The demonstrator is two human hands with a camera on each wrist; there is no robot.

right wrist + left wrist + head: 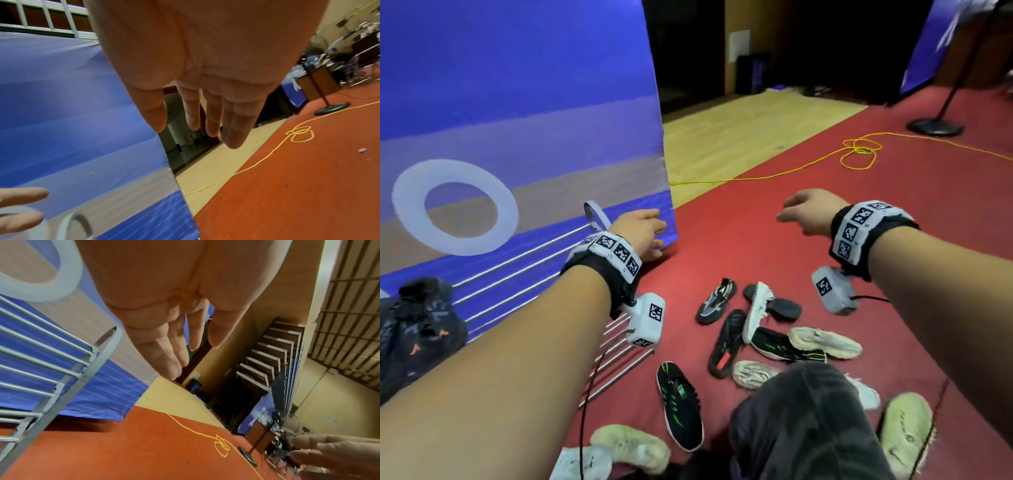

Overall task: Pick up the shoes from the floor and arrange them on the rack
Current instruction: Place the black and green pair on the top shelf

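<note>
Several shoes lie scattered on the red carpet below my hands: a grey and black shoe [716, 301], a black shoe with green stripes [679, 404], a black shoe with a red mark [726, 342], a pale shoe [825, 342] and others. A dark shoe [417, 329] sits on the metal rack [524, 270] at the left. My left hand [643, 233] hovers over the rack's right end, fingers straight [174, 344], holding nothing. My right hand [804, 212] hangs above the carpet, fingers relaxed [207, 116] and empty.
A blue banner [517, 102] stands right behind the rack. A yellow cord [859, 154] runs across the carpet and the wooden floor. A black stand base [935, 126] sits at the far right. My knee [808, 421] covers part of the shoe pile.
</note>
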